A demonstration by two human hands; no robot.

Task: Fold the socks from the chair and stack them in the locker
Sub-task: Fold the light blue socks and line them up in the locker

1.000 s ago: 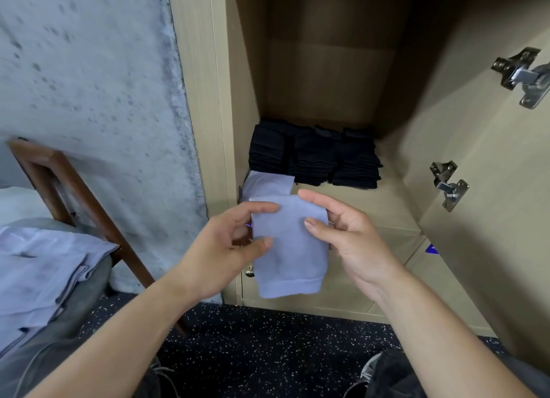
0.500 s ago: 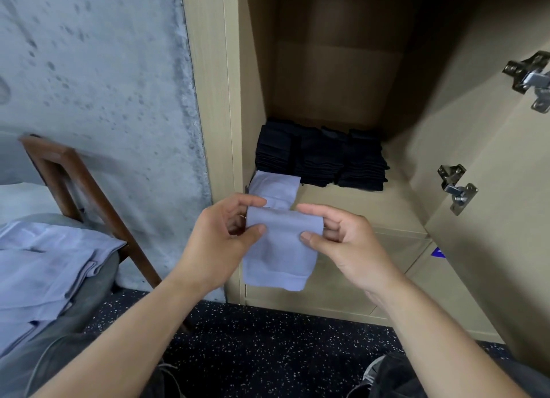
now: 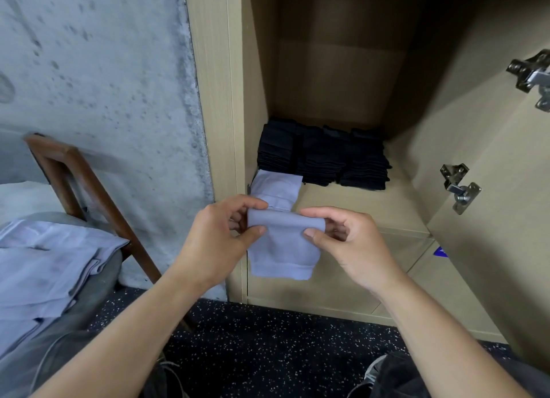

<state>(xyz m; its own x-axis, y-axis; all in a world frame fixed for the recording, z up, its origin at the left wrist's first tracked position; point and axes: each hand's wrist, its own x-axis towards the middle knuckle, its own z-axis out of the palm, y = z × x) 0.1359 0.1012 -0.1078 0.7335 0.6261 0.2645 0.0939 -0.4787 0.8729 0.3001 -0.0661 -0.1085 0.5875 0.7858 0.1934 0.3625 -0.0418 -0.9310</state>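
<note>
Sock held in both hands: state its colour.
The sock is plain pale lavender-blue, no pattern, as the head view shows.

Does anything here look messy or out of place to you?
Not much. The black socks sit in neat stacks at the back of the locker shelf. One folded lilac sock lies alone at the shelf's front left corner. Both hands pinch another lilac sock, mid-fold.

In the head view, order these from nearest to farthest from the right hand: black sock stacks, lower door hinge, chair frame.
From the right hand:
1. Black sock stacks, on the locker shelf above it.
2. Lower door hinge, on the door at right.
3. Chair frame, far left.
</note>
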